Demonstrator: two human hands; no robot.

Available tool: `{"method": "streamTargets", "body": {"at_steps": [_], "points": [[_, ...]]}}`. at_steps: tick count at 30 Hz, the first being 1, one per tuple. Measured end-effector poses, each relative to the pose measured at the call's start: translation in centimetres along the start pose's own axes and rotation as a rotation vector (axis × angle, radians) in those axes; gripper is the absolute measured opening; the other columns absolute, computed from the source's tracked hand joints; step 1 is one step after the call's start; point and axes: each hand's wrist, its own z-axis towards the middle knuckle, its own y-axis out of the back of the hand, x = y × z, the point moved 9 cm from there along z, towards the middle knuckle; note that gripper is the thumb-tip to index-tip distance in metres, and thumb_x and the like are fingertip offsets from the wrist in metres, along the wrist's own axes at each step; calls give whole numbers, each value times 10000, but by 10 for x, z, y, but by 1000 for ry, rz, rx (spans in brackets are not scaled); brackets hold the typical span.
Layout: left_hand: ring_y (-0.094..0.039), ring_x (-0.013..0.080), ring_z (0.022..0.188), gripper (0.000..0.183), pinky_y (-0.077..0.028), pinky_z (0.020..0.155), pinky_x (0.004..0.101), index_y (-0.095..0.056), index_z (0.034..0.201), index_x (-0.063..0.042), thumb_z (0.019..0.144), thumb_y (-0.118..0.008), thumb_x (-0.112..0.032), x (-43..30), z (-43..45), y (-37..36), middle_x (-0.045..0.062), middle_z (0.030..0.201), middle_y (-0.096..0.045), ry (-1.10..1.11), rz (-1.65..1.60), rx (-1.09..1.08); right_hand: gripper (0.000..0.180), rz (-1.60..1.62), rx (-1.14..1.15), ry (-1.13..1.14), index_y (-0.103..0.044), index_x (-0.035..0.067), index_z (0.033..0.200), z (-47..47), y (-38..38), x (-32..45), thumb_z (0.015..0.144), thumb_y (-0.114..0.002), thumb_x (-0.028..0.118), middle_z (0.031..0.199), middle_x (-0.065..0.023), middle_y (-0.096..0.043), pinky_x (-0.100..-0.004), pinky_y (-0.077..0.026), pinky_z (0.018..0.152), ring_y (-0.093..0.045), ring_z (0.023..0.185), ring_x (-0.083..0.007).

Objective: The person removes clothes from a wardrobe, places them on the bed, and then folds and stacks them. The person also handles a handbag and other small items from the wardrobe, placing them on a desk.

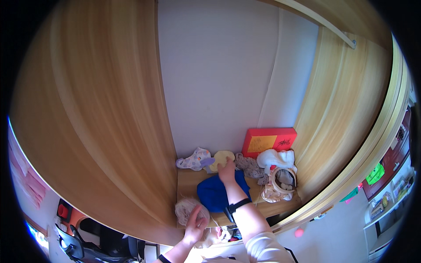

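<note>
My right hand [227, 171] reaches over the wooden shelf [185, 184], its fingertips on a pale yellow, round, flat item [222, 157] by the back panel; whether they grip it is unclear. Under my right forearm lies a folded blue cloth [210, 192]. My left hand [196, 227], fingers apart, is at a pale, fuzzy ball of yarn [187, 208] on the shelf's front left. A patterned white and lilac cloth item [197, 159] sits left of the yellow one. To its right is a crumpled grey-mauve knitted item [249, 165].
A red and gold box [269, 141] leans in the back right corner, with a white fluffy item [275, 158] before it. A headband [274, 182] stands nearby. Wooden side panels [131, 115] flank the shelf, and a hanging rail [322, 21] runs overhead. Cloth items [227, 232] show below.
</note>
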Motion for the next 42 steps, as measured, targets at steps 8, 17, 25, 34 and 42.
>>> {"method": "streamTargets", "body": {"at_steps": [8, 17, 25, 34, 42], "points": [[-376, 236, 1374, 565, -460, 1009, 340, -399, 1437, -49, 916, -616, -32, -24, -21, 12, 133, 1525, -311, -95, 51, -3, 597, -227, -506, -512, -502, -14, 1227, 45, 112, -73, 758, -758, 252, 1237, -252, -517, -503, -478, 909, -529, 1128, -421], [-436, 202, 1315, 477, -492, 944, 283, -492, 1360, -33, 901, -599, 44, -16, -28, 15, 133, 1500, -338, -76, -46, -7, 732, 766, -954, -678, -391, 11, 1387, 66, 140, -200, 798, -773, 218, 1311, -224, -516, -465, -471, 984, -510, 1208, -350], [-439, 208, 1298, 445, -464, 975, 302, -501, 1335, -37, 905, -591, 34, -20, -23, -6, 127, 1439, -406, -41, -60, 37, 567, 874, -658, 192, -421, -4, 1338, 61, 137, 7, 827, -665, -40, 1264, -118, -537, -383, -398, 1031, -517, 1166, -210], [-366, 260, 1343, 717, -360, 1098, 414, -296, 1463, -19, 883, -700, -136, -98, -14, -12, 142, 1457, -327, -199, -386, -7, 615, 1056, 121, 60, -422, 19, 1341, -151, 131, 108, 814, -734, -29, 1263, -102, -560, -345, -454, 1002, -558, 1158, -194], [-441, 276, 1293, 864, -358, 1092, 407, -296, 1439, 15, 826, -784, -350, -140, -34, -35, 187, 1357, -426, -314, 194, 187, 573, 748, 438, 217, -284, 46, 1396, -212, 175, 108, 904, -567, -31, 1069, -187, -589, -260, -548, 459, -670, 670, -151]]}}
